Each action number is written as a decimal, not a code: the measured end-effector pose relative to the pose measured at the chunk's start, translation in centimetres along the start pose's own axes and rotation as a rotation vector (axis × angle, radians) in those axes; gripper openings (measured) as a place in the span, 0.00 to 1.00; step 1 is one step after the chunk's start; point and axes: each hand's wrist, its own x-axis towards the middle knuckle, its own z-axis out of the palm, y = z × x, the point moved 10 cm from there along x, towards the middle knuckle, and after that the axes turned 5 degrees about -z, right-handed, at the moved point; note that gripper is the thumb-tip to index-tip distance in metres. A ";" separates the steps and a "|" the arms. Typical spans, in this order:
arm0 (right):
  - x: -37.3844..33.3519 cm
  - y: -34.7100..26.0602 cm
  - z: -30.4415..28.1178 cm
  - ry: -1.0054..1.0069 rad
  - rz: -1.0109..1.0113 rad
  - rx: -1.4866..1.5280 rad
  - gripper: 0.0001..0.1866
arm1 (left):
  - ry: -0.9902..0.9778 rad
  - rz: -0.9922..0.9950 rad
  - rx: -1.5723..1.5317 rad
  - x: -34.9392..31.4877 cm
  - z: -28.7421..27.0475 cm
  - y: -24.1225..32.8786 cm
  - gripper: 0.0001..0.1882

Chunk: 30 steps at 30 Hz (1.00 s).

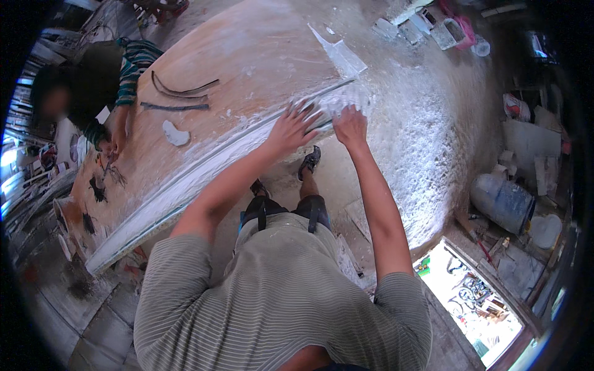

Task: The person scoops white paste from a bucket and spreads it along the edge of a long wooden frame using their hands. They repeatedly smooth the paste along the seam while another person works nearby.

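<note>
Both hands press down on a long white plaster strip [204, 167] that runs along the near edge of a big wooden table [260, 55]. The left hand [291, 128] lies flat with its fingers spread wide, palm on the strip; it grasps nothing and only rests on the wet white surface. The right hand [350, 125] sits just beside it, fingers curled down over the strip's end, knuckles up. Whether that hand pinches the plaster or merely pushes on it cannot be told from here. The two hands are near each other but do not touch.

The strip stretches from the hands away to the person's left, down the whole table edge. The table top is brown and dusted white. A white lump of plaster [176, 133] lies on it, well apart from the hands, and beyond that lie thin dark curved strips [179, 93]. A flat pale sheet [341, 54] rests on the table's far part, past the right hand.

The person stands close to the table in a grey striped shirt [278, 297], dark sandals [309, 161] visible on the floor below. At the table's far left side another person in a green striped top [133, 68] bends over the surface. The floor to the right is thick with white rubble [421, 142]. A dusty blue barrel [502, 201] lies on its side further right.
</note>
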 end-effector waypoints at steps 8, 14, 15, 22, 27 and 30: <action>-2.0 -6.7 3.6 0.035 0.209 0.062 0.35 | -0.271 -0.270 -0.056 -24.7 -3.5 -10.8 0.39; -10.9 -27.5 6.7 -0.391 -0.089 0.226 0.38 | -0.213 -0.478 -0.068 -36.0 -5.3 -16.5 0.40; -11.4 -30.5 4.4 -0.042 -0.232 0.126 0.38 | -0.183 -0.498 -0.073 -36.8 -5.6 -17.2 0.40; -10.1 -35.2 6.9 -0.182 -0.020 0.344 0.38 | -0.058 -0.560 -0.166 -36.4 -7.3 -17.4 0.39; -5.0 -24.4 4.4 -0.051 0.247 0.272 0.39 | 0.078 -0.533 -0.203 -32.9 -7.8 -15.2 0.39; -1.4 -15.2 2.7 -0.080 0.366 0.173 0.43 | 0.111 -0.550 -0.198 -31.2 -7.7 -14.3 0.38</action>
